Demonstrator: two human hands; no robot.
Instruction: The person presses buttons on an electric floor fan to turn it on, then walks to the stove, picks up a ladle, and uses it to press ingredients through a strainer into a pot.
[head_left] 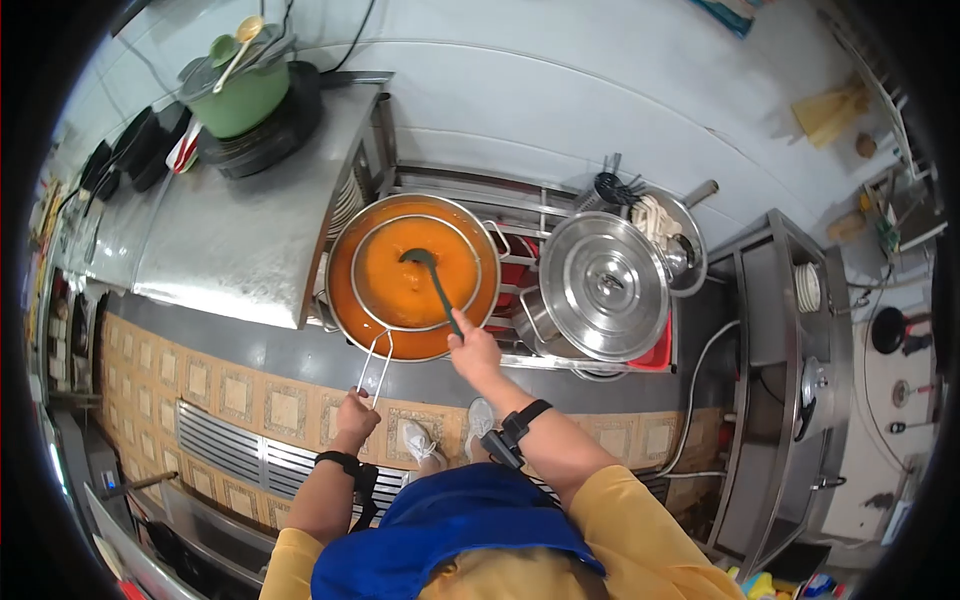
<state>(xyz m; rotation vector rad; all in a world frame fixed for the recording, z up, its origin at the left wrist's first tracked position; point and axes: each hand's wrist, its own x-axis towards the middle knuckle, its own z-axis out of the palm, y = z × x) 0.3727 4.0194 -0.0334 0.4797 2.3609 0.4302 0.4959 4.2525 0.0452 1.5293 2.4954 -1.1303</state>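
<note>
My left hand [354, 412] is closed round the wire handle of a round strainer [376, 372]. The strainer's rim sits within a large metal pot [340, 232] of orange liquid [385, 262], which also fills the strainer. In my right hand [474, 350] is the handle of a dark ladle [437, 282]. The ladle's bowl end rests at the surface of the liquid inside the strainer, partly sunk in it.
Right of the pot stands another pot under a shiny lid [608, 285], beside a metal basin [694, 222] holding utensils. A steel counter [235, 215] at left bears a green pot [238, 100] on a black base. Steel shelving [770, 330] stands at right.
</note>
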